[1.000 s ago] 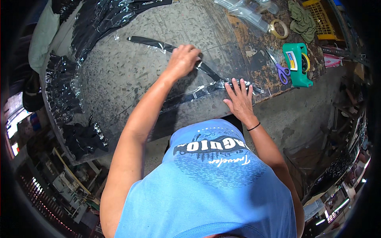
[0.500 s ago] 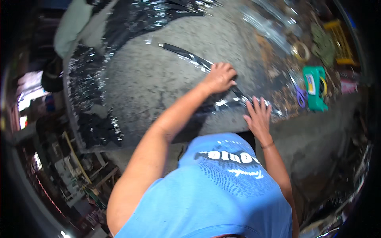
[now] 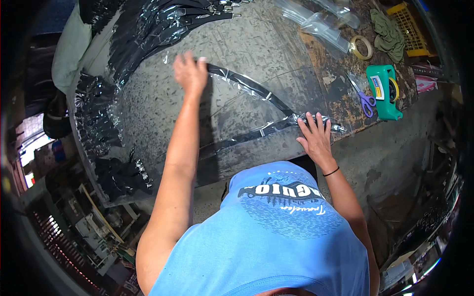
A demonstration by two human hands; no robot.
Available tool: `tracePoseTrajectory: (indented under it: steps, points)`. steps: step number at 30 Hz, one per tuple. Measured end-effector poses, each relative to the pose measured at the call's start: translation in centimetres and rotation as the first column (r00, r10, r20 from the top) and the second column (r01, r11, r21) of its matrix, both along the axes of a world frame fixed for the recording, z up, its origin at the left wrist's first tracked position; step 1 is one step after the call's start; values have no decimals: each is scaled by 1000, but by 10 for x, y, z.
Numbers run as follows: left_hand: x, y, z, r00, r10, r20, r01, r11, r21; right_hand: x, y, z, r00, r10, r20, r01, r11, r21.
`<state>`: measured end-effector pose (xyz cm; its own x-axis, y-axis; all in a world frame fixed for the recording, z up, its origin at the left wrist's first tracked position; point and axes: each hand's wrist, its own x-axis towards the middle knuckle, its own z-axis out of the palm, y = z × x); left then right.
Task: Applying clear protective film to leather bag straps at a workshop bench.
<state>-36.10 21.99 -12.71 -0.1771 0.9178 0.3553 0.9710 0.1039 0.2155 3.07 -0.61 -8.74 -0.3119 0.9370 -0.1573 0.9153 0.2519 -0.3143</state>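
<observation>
A black strap (image 3: 256, 88) in a clear plastic sleeve lies on the worktable, running from my left hand toward my right. A second black length (image 3: 261, 131) in clear plastic slants from the same right-hand end back toward the table's near edge. At the strap's far end is my left hand (image 3: 191, 76), slightly blurred, fingers outstretched; whether it touches the strap I cannot tell. My right hand (image 3: 317, 140) lies flat with spread fingertips on the end where both lengths meet, beside a shiny metal piece (image 3: 338, 128).
Plastic-wrapped black straps (image 3: 148, 44) are heaped along the table's far and left sides. To the right are purple-handled scissors (image 3: 367, 102), a green tape dispenser (image 3: 379, 89), a tape roll (image 3: 361, 48), clear plastic sleeves (image 3: 321, 29), a cloth (image 3: 388, 37) and a yellow crate (image 3: 410, 29).
My left hand has moved left and away from me, from the middle of the strap to its far end. My right hand stays at the near end.
</observation>
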Motion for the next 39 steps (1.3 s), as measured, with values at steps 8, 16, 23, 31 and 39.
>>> tracePoseTrajectory:
  steps: [8,16,23,31,39]
  points:
    - [-17,20,-14,950,-29,311,133,939,-319,0,1,1,1000,1,19,-1,999,-38]
    - [130,-33,21,557,-775,300,831,521,-195,2,1,0,1000,-3,0,3,999,-36]
    - [166,-42,28,565,-755,333,786,369,-496,3,0,-1,1000,-10,-14,10,999,-33]
    - [172,-52,26,559,-741,372,792,344,-504,5,-3,-4,998,-18,-57,20,999,28]
    - [181,-60,27,518,-760,393,822,314,-476,6,-4,-5,998,-12,-54,15,998,57]
